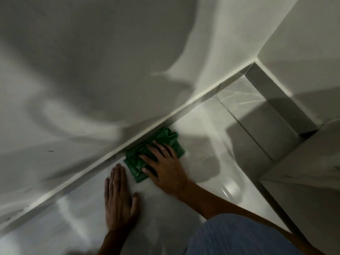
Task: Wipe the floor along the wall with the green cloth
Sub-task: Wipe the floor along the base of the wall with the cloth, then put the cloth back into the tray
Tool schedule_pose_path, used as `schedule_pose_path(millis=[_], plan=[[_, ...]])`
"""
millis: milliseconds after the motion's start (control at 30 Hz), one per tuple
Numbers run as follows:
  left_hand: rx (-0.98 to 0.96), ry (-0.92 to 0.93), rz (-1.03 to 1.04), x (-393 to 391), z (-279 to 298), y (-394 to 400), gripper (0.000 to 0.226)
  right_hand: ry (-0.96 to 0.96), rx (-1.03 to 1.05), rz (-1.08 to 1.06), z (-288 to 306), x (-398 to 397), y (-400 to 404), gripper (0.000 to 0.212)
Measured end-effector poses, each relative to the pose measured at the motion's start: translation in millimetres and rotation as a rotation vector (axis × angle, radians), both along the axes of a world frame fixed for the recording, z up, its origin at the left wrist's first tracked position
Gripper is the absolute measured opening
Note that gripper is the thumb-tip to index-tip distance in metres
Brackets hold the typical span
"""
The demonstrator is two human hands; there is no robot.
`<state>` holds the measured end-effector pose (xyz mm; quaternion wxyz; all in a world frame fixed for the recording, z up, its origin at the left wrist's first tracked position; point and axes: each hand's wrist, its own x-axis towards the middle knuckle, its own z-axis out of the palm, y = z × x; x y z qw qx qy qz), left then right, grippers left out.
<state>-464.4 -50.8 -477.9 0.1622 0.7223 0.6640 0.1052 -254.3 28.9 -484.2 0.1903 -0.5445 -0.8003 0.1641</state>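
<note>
Skirting [165, 124] touching green cloth [158, 144], corner [254, 61] beyond.

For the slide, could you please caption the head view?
Right hand presses the green cloth on the floor against the baseboard; left hand rests flat beside it.

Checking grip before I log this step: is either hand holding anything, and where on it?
The right hand presses flat on the near half of the green cloth, pinning it to the floor rather than gripping. The left hand lies flat on bare floor, holding nothing.
</note>
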Motion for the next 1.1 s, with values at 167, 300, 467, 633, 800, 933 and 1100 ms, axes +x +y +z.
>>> schedule_pose_path(millis=[167, 300, 467, 633, 800, 933, 1100], plan=[[-0.021, -0.048, 0.015, 0, 2, 1, 0.093, -0.027, 0.103, -0.055, 3, 14, -28, 0.027], [-0.104, -0.12, -0.024, -4, 34, -2, 0.089, 0.0, 0.057, -0.108, 40, 15, -74, 0.021], [-0.386, -0.235, 0.121, -1, 62, 16, 0.084, 0.213, -0.557, -0.18, 64, 48, -85, 0.031], [-0.444, -0.213, 0.047, 5, 175, 40, 0.083, 0.836, -1.062, -0.535, 163, 82, -98, 0.028], [-0.447, -0.207, -0.048, 25, 276, 54, 0.08, 1.403, -1.079, -0.711, 267, 92, -111, 0.042], [-0.446, -0.152, -0.155, 59, 356, 58, 0.079, 1.694, -0.906, -0.821, 370, 104, -123, 0.048], [-0.411, -0.194, -0.353, 130, 439, 46, 0.085, 1.714, -0.588, -1.065, 489, 149, -152, 0.042]])
